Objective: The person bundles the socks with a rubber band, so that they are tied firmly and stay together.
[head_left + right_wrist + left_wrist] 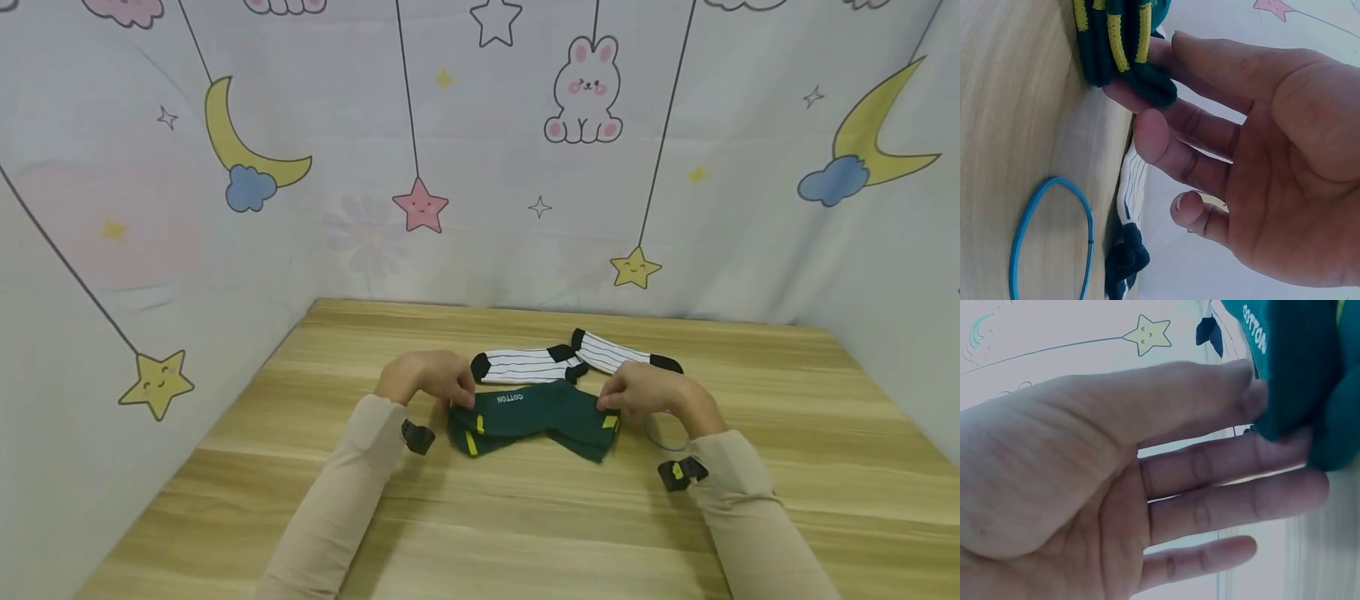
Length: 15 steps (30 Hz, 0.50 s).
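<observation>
Dark green socks [536, 412] with yellow bands and white "COTTON" lettering lie crossed over each other on the table. My left hand [441, 379] pinches their left end between thumb and index finger; in the left wrist view the other fingers [1229, 506] extend along the green cloth. At the right end, my right hand [647, 392] pinches the socks near a yellow band [1117, 42]. Just behind lie white striped socks [517, 366] with black toes and cuffs, one of them [606, 352] slanting behind my right hand.
A thin blue loop [1017, 244] lies on the wooden table [525, 525] beside my right hand. White cloth walls [495, 208] printed with stars, moons and a rabbit stand behind the table and at its sides.
</observation>
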Tool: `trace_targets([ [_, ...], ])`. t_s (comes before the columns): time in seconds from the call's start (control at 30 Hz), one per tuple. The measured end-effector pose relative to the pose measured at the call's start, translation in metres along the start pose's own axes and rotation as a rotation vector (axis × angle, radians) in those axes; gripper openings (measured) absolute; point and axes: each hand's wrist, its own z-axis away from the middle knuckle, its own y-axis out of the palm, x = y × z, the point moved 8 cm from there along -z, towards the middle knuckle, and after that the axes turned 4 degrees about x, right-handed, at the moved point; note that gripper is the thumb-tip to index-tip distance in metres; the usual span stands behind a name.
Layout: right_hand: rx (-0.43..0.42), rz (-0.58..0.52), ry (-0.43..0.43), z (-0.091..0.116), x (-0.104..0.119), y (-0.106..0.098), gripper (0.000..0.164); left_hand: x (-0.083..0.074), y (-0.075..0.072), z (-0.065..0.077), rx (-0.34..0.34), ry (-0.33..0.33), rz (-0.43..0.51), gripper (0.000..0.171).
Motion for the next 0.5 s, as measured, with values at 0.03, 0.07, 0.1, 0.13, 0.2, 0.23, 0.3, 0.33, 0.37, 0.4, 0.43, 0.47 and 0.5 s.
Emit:
trace_targets([
  [0.03, -0.010, 0.011, -0.006, 0.0002, 0.0006, -0.0010, 0.018, -0.0002, -0.0014, -0.0003, -0.007, 0.003, 0.000, 0.014],
  [0.07, -0.017, 0.024, -0.013, 0.0002, 0.0010, -0.0018, 0.018, -0.0003, -0.0024, -0.0006, -0.012, 0.005, 0.002, 0.015],
  [0.1, -0.024, 0.036, -0.020, 0.0000, 0.0013, -0.0024, 0.018, -0.0006, -0.0035, -0.0007, -0.019, 0.009, 0.000, 0.016],
  [0.13, -0.031, 0.047, -0.027, -0.0002, 0.0014, -0.0028, 0.018, -0.0004, -0.0045, -0.0010, -0.024, 0.010, 0.004, 0.016],
  [0.2, -0.049, 0.069, -0.040, -0.0010, 0.0018, -0.0038, 0.019, 0.0003, -0.0058, -0.0016, -0.035, 0.008, 0.012, 0.017],
  [0.23, -0.058, 0.073, -0.042, -0.0014, 0.0016, -0.0043, 0.019, 0.0007, -0.0062, -0.0019, -0.041, 0.007, 0.010, 0.017],
  [0.3, -0.074, 0.080, -0.042, -0.0024, 0.0013, -0.0052, 0.020, 0.0017, -0.0070, -0.0024, -0.052, 0.005, 0.008, 0.018],
  [0.33, -0.083, 0.084, -0.042, -0.0028, 0.0010, -0.0057, 0.020, 0.0024, -0.0071, -0.0026, -0.056, 0.002, 0.007, 0.018],
  [0.37, -0.095, 0.092, -0.041, -0.0034, 0.0008, -0.0064, 0.020, 0.0028, -0.0070, -0.0027, -0.061, 0.003, 0.004, 0.018],
  [0.4, -0.106, 0.099, -0.040, -0.0038, 0.0004, -0.0069, 0.020, 0.0033, -0.0067, -0.0028, -0.064, 0.003, 0.004, 0.017],
  [0.43, -0.114, 0.100, -0.035, -0.0044, -0.0004, -0.0072, 0.020, 0.0036, -0.0062, -0.0028, -0.066, 0.004, 0.004, 0.017],
  [0.47, -0.119, 0.104, -0.033, -0.0049, -0.0011, -0.0072, 0.020, 0.0042, -0.0056, -0.0028, -0.065, 0.003, 0.005, 0.017],
  [0.5, -0.123, 0.112, -0.033, -0.0053, -0.0015, -0.0071, 0.020, 0.0048, -0.0048, -0.0030, -0.064, 0.001, 0.008, 0.017],
])
